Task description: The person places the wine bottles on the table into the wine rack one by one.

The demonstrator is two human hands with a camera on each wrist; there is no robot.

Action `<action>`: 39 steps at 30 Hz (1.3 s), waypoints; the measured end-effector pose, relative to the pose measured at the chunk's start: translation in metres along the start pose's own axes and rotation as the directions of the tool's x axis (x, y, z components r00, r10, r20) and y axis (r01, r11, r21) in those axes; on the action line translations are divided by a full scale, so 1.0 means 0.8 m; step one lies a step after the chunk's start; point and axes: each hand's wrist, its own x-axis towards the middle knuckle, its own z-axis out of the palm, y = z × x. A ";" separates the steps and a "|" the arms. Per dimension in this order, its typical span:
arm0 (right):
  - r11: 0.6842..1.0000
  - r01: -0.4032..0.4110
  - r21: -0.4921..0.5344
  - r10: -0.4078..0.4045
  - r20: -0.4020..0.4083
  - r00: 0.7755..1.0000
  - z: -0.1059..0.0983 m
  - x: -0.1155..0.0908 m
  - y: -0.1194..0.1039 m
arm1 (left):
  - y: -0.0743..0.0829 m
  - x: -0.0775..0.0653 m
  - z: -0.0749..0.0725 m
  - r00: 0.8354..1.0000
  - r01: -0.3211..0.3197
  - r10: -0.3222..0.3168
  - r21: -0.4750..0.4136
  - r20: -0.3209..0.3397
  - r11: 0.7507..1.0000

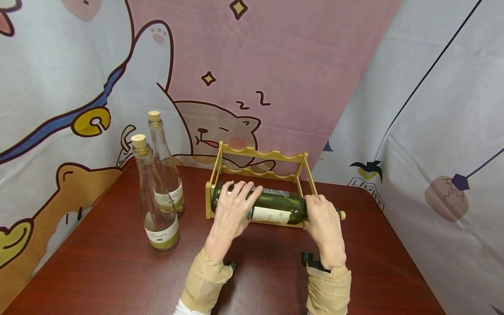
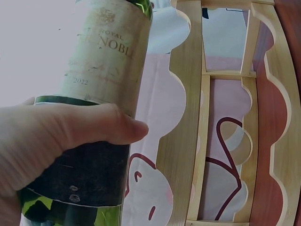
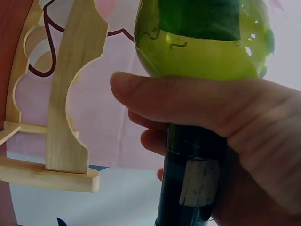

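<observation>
A green wine bottle (image 1: 277, 205) with a cream label lies sideways in both hands, over the front of a light wooden wine rack (image 1: 208, 199). My left hand (image 1: 233, 208) grips its body near the base, thumb across the label as the left wrist view shows. My right hand (image 1: 323, 221) is curled round the neck, just past the shoulder, with the thumb (image 3: 160, 96) in front. The corked tip (image 1: 342, 215) sticks out to the right of that hand. In both wrist views the scalloped rails (image 2: 176, 113) of the rack stand beside the bottle, apart from it there.
Two clear corked bottles, a nearer one (image 1: 155, 199) and a farther one (image 1: 163, 162), stand upright left of the rack on the dark red table (image 1: 118, 271). A cartoon-printed cloth (image 1: 299, 78) hangs behind the table and along its sides.
</observation>
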 end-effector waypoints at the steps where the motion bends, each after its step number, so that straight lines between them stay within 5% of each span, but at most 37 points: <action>1: 1.000 0.000 -0.002 0.000 0.012 1.000 0.001 0.000 0.001 | 0.000 0.000 0.000 1.000 -0.003 0.003 0.002 0.000 1.000; 16: 0.998 -0.044 0.054 0.032 0.211 0.977 0.010 -0.004 0.017 | 0.001 -0.001 0.005 0.998 -0.039 0.037 0.042 0.059 0.998; 22: 0.994 0.104 -0.030 -0.101 0.091 0.991 0.015 -0.005 0.024 | -0.001 -0.003 0.006 0.997 -0.027 0.025 0.029 0.068 0.999; 26: 0.976 0.192 -0.099 -0.194 -0.004 0.981 0.020 -0.006 0.030 | 0.000 -0.003 0.007 0.997 -0.016 0.014 0.021 0.072 1.000; 39: 0.970 0.205 -0.130 -0.206 0.004 0.978 0.015 -0.024 0.041 | 0.012 -0.004 0.014 0.995 -0.018 0.020 -0.020 0.093 1.000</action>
